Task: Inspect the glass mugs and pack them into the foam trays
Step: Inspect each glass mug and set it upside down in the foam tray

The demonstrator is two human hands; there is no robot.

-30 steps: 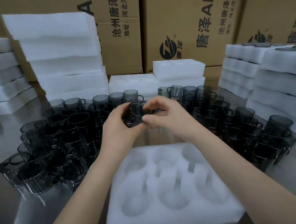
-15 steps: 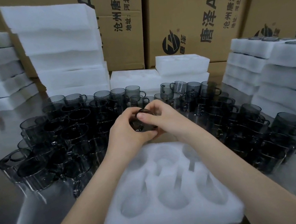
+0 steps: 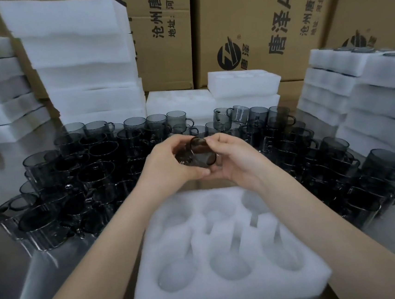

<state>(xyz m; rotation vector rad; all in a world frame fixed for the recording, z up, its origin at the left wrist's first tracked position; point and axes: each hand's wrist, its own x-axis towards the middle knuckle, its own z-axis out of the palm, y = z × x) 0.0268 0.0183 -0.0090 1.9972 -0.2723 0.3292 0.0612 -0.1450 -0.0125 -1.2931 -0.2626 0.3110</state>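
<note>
Cardboard cartons stand behind a steel table. At the left, a stack of foam trays rises behind a crowd of smoked glass mugs. Both forearms reach forward above a six-pocket foam tray. The left hand curls its fingers round one tilted mug, held in the air above the tray's far edge. The right hand grips it from the other side with thumb and fingertips. More mugs stand at the right.

Walled in behind by stacked brown cardboard boxes with black print and a round logo; underneath, shiny metal table mirroring soft light.
</note>
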